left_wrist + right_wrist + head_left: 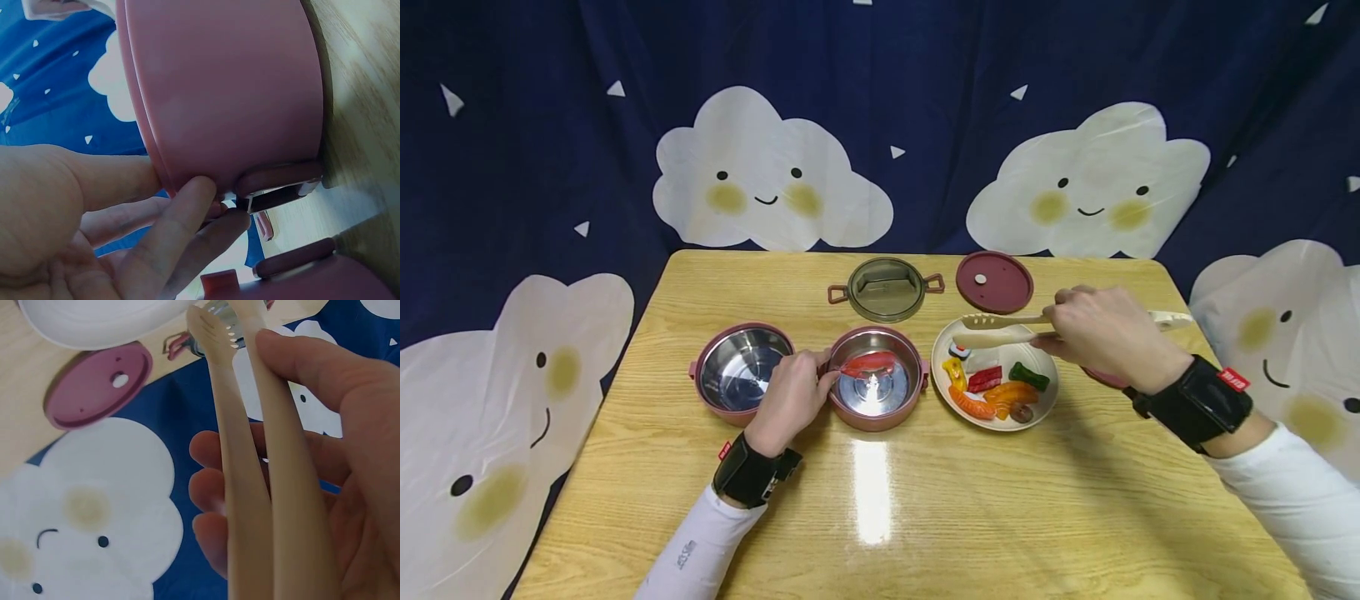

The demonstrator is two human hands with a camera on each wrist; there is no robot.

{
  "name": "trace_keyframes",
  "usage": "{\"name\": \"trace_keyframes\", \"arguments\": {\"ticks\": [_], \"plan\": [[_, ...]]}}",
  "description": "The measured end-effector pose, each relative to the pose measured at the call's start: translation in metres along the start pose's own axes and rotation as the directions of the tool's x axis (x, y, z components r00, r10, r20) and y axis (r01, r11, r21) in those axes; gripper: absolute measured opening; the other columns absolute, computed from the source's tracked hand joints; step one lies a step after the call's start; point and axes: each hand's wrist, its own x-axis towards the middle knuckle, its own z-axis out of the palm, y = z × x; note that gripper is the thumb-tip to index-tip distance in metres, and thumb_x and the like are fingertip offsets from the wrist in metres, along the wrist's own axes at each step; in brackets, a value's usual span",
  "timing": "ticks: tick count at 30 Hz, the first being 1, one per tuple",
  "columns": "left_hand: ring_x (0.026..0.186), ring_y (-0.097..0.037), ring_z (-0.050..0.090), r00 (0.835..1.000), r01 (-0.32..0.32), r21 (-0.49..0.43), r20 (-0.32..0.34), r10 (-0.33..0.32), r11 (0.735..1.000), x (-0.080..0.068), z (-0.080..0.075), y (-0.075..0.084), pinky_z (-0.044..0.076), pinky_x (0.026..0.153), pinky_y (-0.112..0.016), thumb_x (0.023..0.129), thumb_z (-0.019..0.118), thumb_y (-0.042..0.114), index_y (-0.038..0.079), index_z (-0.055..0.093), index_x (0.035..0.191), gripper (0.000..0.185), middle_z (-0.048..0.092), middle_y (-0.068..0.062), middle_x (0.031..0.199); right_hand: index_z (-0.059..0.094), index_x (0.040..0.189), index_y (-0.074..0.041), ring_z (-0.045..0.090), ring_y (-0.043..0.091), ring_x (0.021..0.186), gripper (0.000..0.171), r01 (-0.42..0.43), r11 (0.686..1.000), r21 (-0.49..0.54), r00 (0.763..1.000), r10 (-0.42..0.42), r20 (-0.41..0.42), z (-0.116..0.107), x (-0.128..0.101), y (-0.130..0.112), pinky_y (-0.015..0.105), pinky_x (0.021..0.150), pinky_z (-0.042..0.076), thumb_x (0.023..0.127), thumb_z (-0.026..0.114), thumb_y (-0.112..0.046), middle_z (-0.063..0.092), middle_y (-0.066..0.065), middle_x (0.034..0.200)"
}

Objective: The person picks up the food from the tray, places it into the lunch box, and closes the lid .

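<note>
Two pink bowls with steel insides stand side by side; the left bowl (pixel 742 371) is bare. The right bowl (pixel 876 379) holds a red piece of toy food (pixel 868 364). My left hand (pixel 816 382) grips this bowl at its near-left rim, between the two bowls. In the left wrist view the fingers (pixel 194 200) press under the rim of the pink wall (pixel 231 94), beside its handle (pixel 281 178). My right hand (pixel 1063 329) holds wooden tongs (pixel 1000 329) (pixel 244 456) over a cream plate (pixel 1049 392) of toy food. The tong tips are nearly together with nothing between them.
A grey-green inner lid with clips (pixel 886 289) and a round pink lid (pixel 994 282) (pixel 100 384) lie at the back of the wooden table (pixel 925 517). A dark blue cloud-print curtain (pixel 925 100) hangs behind. Another pink object is partly hidden under my right wrist.
</note>
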Motion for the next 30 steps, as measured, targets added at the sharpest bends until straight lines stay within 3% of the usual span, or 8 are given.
{"name": "trace_keyframes", "arguments": {"ticks": [5,19,30], "plan": [[0.081,-0.019,0.066,1.0,0.007,0.002,0.013,-0.007,1.0,0.001,0.0,0.0,0.047,0.067,-0.032,0.097,0.077,0.012,-0.002,0.077,0.121,0.028,0.08,-0.017,0.108,0.074,0.079,-0.013,0.055,0.018,0.055,0.028,-0.006,0.999,0.041,1.0,0.005,0.023,0.011,-0.002,0.004,0.036,0.043,0.041,0.084,0.088,-0.037,0.058,0.002,0.066],[0.082,-0.02,0.067,1.0,-0.001,0.009,0.004,0.001,1.0,0.0,0.0,0.0,0.049,0.068,-0.034,0.097,0.077,0.011,-0.001,0.079,0.117,0.023,0.08,-0.015,0.102,0.075,0.081,-0.012,0.047,0.013,0.053,0.029,-0.004,0.998,0.068,1.0,0.002,0.03,0.025,-0.002,0.005,0.032,0.044,0.04,0.085,0.088,-0.037,0.056,0.0,0.066],[0.08,-0.019,0.064,1.0,0.017,-0.014,0.013,-0.017,1.0,0.0,0.0,0.0,0.045,0.066,-0.031,0.096,0.077,0.01,-0.003,0.076,0.124,0.031,0.079,-0.019,0.114,0.072,0.078,-0.013,0.047,0.014,0.053,0.03,-0.019,0.997,0.073,0.999,0.015,0.05,0.024,-0.003,0.003,0.032,0.044,0.04,0.086,0.087,-0.038,0.054,0.0,0.066]]}}
